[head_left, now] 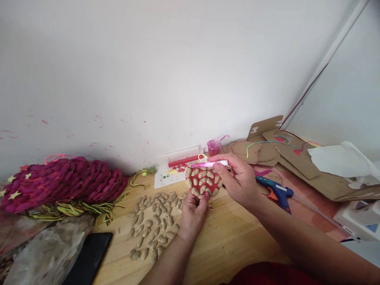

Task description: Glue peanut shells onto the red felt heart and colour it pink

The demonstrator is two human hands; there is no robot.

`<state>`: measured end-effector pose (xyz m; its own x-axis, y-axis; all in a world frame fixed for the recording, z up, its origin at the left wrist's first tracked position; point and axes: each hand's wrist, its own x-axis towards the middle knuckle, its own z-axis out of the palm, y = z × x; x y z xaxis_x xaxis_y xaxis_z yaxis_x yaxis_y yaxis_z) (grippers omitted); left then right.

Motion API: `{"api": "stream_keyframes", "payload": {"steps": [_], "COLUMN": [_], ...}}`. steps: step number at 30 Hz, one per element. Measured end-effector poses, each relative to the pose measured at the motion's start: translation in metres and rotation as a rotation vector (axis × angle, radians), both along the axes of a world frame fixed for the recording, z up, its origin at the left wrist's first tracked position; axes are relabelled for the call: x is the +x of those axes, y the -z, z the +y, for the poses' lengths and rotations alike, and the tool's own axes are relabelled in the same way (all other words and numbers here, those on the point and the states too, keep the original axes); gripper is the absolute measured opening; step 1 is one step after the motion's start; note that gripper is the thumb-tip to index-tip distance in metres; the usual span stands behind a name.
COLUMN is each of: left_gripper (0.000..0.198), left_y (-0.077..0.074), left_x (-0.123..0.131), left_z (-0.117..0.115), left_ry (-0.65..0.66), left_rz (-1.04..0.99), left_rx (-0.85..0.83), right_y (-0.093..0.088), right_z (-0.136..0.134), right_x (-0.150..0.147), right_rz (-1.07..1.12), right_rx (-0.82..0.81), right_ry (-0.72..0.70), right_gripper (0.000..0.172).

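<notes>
Because the left hand's (194, 213) grip pinches only the lower edge of the peanut-covered red piece (202, 181), it could tip if the pink-and-white tool (204, 164) pressed near its top, and a weakly stuck peanut (209, 181) might drop to the table (231, 241). The piece lies just beyond that grip; the right hand's (237, 178) grip, closed around the tool, is beside it.

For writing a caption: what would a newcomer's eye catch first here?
Probably the stack of magenta pieces at the left, by the wall. Near the middle, the left hand holds a red piece bearing peanuts, and the right hand holds a pink-tipped white tool near its upper edge.
</notes>
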<state>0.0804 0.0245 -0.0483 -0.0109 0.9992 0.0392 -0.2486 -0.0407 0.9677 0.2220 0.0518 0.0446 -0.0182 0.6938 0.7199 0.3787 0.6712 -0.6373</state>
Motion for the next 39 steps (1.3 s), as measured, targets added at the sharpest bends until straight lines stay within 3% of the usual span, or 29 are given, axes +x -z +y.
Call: {"api": "stream_keyframes", "payload": {"steps": [8,18,30,39], "left_gripper": [0.037,0.032,0.027,0.026], "left_y": [-0.001,0.012,0.015,0.022], "left_x": [0.000,-0.004,-0.003,-0.002], "left_z": [0.001,-0.001,0.002,0.005], "left_ry": [-0.002,0.053,-0.012,-0.021], "left_rz": [-0.010,0.024,0.059,0.035], "left_rx": [0.008,0.032,0.073,0.093], "right_y": [-0.001,-0.005,-0.006,-0.007], "right_z": [-0.002,-0.007,-0.013,-0.010], "right_x": [0.006,0.003,-0.002,0.003], "right_rz": [-0.027,-0.043,-0.082,-0.042], "right_rx": [0.035,0.090,0.116,0.109], "right_ry": [0.037,-0.010,-0.065,0.003], "right_gripper": [0.015,0.015,0.021,0.018]}}
